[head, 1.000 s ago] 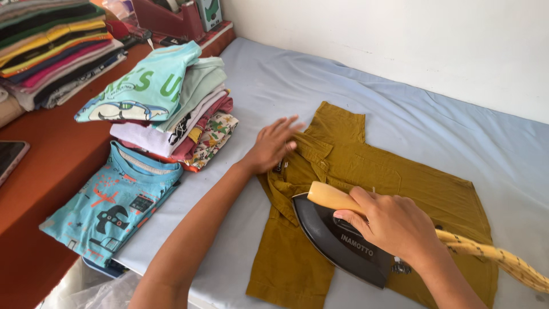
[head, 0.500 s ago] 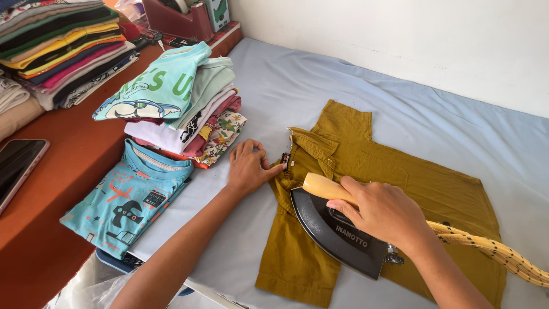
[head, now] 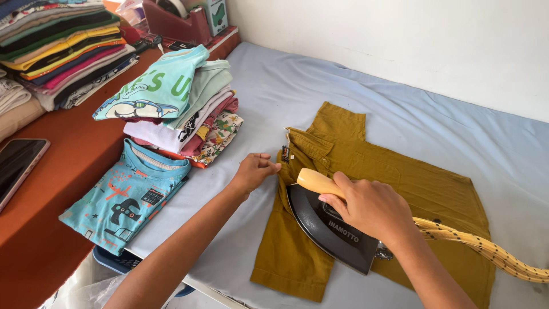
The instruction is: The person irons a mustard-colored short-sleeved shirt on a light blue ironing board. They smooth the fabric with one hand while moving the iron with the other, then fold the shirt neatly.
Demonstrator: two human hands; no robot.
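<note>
A mustard-yellow shirt (head: 412, 177) lies flat on a pale blue sheet (head: 320, 86). My right hand (head: 369, 207) grips the cream handle of a black iron (head: 326, 226) that rests on the shirt's left half. A yellow braided cord (head: 486, 249) trails from the iron to the right. At the shirt's left edge, near the collar, my left hand (head: 253, 170) has its fingers curled and pinches the cloth.
A pile of folded clothes (head: 177, 114) topped by a mint-green shirt stands left of the shirt, with a folded teal printed shirt (head: 126, 194) in front. More folded stacks (head: 63, 51), a phone (head: 17, 166) and a red tape dispenser (head: 177, 23) sit on the orange surface.
My left hand has drawn back leftward from the collar to the shirt's edge. The iron has slid slightly toward the shirt's lower left.
</note>
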